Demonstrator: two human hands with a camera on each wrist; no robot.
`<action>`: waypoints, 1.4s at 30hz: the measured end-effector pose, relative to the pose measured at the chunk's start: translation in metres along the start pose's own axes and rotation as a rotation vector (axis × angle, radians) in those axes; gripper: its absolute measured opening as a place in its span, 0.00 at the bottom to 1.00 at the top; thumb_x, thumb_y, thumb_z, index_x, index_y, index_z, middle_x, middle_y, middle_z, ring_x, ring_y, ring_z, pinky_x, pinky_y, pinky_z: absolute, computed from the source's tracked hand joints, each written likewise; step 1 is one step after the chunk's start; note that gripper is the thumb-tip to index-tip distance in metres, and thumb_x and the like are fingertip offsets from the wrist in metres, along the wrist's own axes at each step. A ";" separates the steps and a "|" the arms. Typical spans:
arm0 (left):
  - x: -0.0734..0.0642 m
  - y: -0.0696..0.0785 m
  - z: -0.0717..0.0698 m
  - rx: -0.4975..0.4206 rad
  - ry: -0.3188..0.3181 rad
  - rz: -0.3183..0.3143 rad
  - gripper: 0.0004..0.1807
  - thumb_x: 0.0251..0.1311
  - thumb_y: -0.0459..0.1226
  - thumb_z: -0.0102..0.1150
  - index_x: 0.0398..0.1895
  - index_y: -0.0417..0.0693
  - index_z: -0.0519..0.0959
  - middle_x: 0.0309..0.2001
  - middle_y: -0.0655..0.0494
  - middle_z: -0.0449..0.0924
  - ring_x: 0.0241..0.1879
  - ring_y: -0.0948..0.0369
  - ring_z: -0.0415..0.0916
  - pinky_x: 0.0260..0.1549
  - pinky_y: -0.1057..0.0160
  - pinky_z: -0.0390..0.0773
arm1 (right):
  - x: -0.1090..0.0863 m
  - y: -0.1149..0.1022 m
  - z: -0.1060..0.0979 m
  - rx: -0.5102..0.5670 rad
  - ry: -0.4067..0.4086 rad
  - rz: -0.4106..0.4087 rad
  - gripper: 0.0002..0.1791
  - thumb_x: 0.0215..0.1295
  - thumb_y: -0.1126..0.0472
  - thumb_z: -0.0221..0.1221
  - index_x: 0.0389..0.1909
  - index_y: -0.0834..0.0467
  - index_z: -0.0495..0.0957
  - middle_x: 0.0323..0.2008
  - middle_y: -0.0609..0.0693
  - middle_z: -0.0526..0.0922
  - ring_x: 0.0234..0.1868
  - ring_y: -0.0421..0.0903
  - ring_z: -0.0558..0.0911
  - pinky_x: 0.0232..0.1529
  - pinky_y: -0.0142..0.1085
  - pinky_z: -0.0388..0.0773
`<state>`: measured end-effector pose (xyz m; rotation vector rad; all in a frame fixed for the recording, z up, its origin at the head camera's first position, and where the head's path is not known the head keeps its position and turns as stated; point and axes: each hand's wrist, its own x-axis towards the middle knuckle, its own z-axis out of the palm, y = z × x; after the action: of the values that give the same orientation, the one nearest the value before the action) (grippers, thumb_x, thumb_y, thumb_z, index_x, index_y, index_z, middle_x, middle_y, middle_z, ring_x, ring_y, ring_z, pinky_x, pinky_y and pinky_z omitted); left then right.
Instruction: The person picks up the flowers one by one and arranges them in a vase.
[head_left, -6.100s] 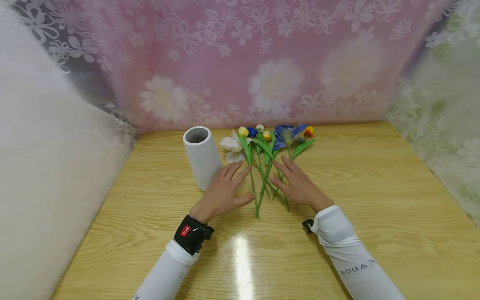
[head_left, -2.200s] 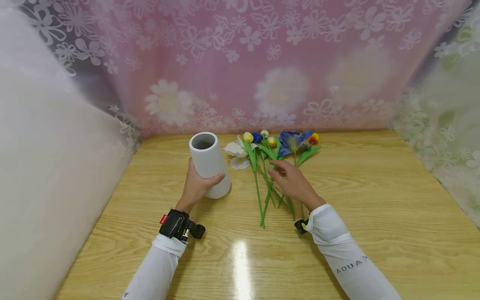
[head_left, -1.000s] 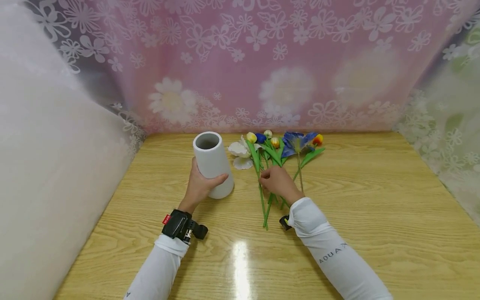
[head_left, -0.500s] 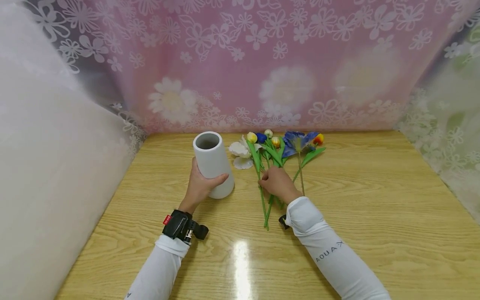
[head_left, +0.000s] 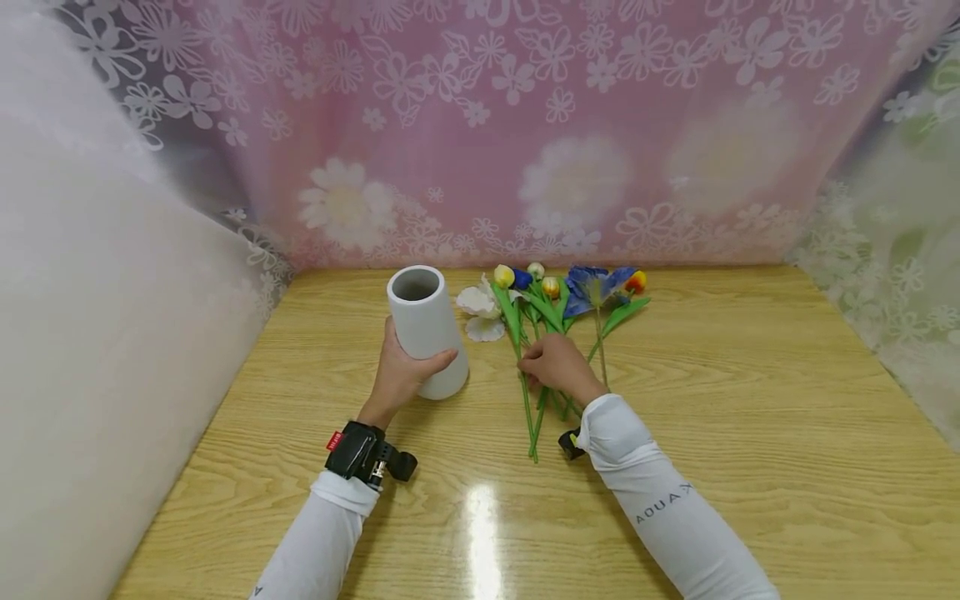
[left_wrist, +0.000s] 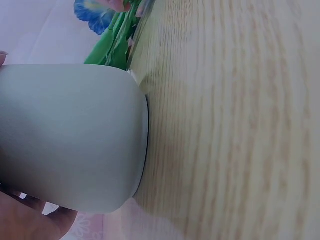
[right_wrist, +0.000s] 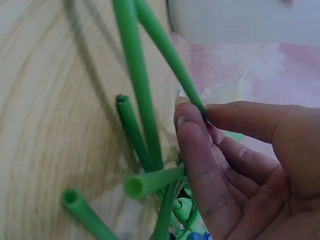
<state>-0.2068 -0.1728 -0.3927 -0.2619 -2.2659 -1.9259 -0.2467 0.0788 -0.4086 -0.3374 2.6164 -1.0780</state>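
A white vase [head_left: 431, 342] stands upright on the table, its open mouth facing up. My left hand [head_left: 397, 371] grips its near left side, fingers around the back and thumb across the front. In the left wrist view, the vase [left_wrist: 75, 135] meets the wood at its base. To its right lies a loose bunch of artificial flowers with crossing green stems. My right hand [head_left: 558, 365] pinches one thin stem [right_wrist: 175, 65] between thumb and fingertips; in the head view it leads up to a yellow tulip [head_left: 505, 277]. Other stem ends [right_wrist: 75, 200] lie beneath it.
Around the tulip are a white flower [head_left: 482, 308], a dark blue bud [head_left: 522, 279], a large blue flower [head_left: 596, 287] and an orange-yellow tulip [head_left: 637, 282]. A pink floral curtain [head_left: 465, 125] hangs behind the wooden table [head_left: 750, 417].
Both hands hovered spread near the flowers at first. My left hand has since taken hold of the vase; my right hand has moved onto the stems and pinched one. The last second shows hardly any motion.
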 end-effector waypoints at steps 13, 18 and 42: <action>0.000 0.000 0.000 -0.007 0.008 -0.008 0.48 0.48 0.32 0.72 0.67 0.40 0.51 0.58 0.41 0.64 0.54 0.49 0.65 0.52 0.49 0.66 | -0.008 -0.009 -0.012 0.133 0.082 0.007 0.13 0.69 0.59 0.57 0.46 0.64 0.82 0.30 0.51 0.85 0.34 0.50 0.84 0.38 0.40 0.80; 0.000 0.000 0.000 -0.002 0.008 -0.016 0.48 0.48 0.32 0.72 0.67 0.40 0.51 0.58 0.41 0.64 0.54 0.49 0.65 0.52 0.49 0.67 | -0.012 -0.017 -0.020 0.188 0.140 -0.036 0.13 0.68 0.60 0.58 0.45 0.66 0.82 0.30 0.54 0.85 0.35 0.55 0.84 0.37 0.42 0.80; 0.001 -0.001 -0.001 -0.036 0.011 -0.019 0.47 0.47 0.30 0.72 0.67 0.40 0.52 0.57 0.41 0.65 0.54 0.49 0.66 0.52 0.50 0.67 | -0.018 -0.053 -0.045 0.380 0.443 -0.308 0.14 0.65 0.55 0.62 0.41 0.63 0.83 0.33 0.54 0.85 0.30 0.44 0.83 0.32 0.35 0.80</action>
<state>-0.2084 -0.1741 -0.3936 -0.2348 -2.2369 -1.9737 -0.2404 0.0766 -0.3370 -0.4666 2.6887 -1.9109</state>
